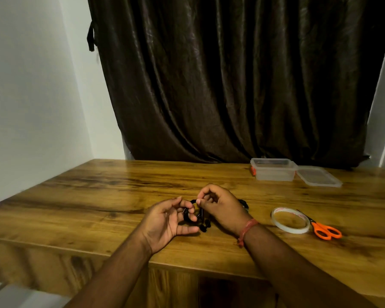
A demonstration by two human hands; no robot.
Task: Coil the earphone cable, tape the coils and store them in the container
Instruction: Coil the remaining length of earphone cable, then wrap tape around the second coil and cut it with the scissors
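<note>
Right now both hands meet over the middle of the wooden table [80,196], working a black earphone cable [188,215] wound into small loops. His left hand [167,221] lies palm up, its thumb and curled fingers pinching the coil. His right hand [218,205] comes over from the other side, thumb and forefinger nipping the top of the loops; it looks like a firm pinch, though the dark cable blurs there. Off to the right lie a roll of clear tape [290,220] and orange-handled scissors [320,227], touching. Farther back stands the open plastic container [273,170], its lid [319,177] flat beside it.
</note>
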